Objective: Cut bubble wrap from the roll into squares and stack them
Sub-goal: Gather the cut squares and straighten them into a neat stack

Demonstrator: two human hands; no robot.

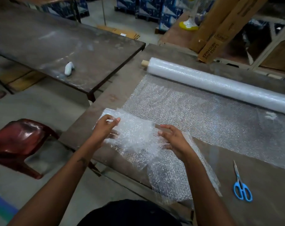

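Note:
A long roll of bubble wrap [220, 84] lies across the far side of the brown table [261, 185], with a sheet [212, 118] unrolled toward me. A loose cut piece of bubble wrap [138, 136] is lifted above the table's near left part. My left hand [106, 129] pinches its upper left edge between thumb and fingers. My right hand [172, 141] holds its right side with curled fingers. The piece sags down toward my lap. Blue-handled scissors [241, 186] lie flat on the table to the right, apart from both hands.
A second dark table [57, 46] stands to the left with a small white object [69, 68] on it. A red plastic chair [19, 144] sits at the lower left. Cardboard boxes [220, 30] and shelving stand behind the roll.

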